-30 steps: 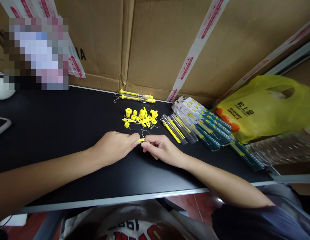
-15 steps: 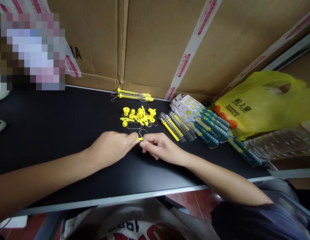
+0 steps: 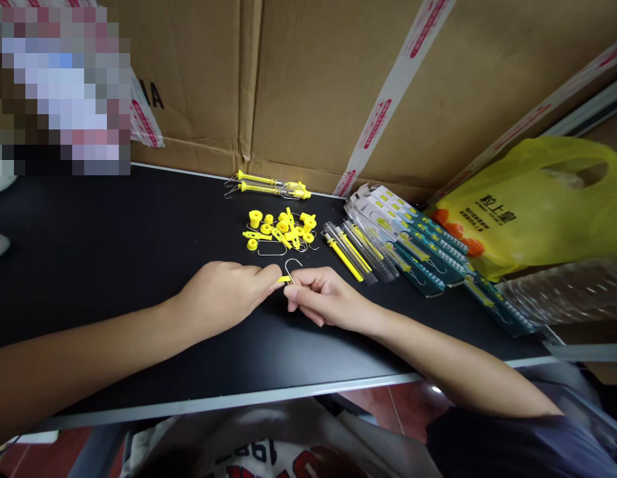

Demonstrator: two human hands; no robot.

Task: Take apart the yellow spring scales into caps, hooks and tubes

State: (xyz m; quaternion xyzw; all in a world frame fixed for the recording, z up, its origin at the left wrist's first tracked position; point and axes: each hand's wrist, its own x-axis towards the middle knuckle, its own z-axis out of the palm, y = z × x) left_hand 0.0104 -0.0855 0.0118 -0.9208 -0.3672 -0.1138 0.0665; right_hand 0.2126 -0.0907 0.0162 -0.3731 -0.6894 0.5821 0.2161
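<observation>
My left hand [image 3: 229, 292] is closed in a pinch on a small yellow plastic piece [image 3: 284, 279], whose tip shows between the two hands. In my right hand [image 3: 323, 295], thumb and fingers grip a thin metal hook [image 3: 292, 265] with its curve pointing up. Hook and yellow piece meet or nearly meet; the fingers hide the exact contact. Just beyond lies a pile of yellow plastic parts [image 3: 283, 229] with a bent wire loop [image 3: 272, 249] at its near side. Right of the pile are clear tubes with yellow strips inside [image 3: 345, 255].
Two yellow spring scales [image 3: 273, 189] lie at the back against a cardboard box [image 3: 308, 86]. Boxed packages [image 3: 412, 245] fan out at the right, beside a yellow plastic bag [image 3: 532, 206] and stacked clear plastic [image 3: 562, 292]. The black table [image 3: 114, 265] has a pale front edge.
The view has shifted slightly, so everything sits a little further right. Both hands keep the same grips on the hook and the yellow piece.
</observation>
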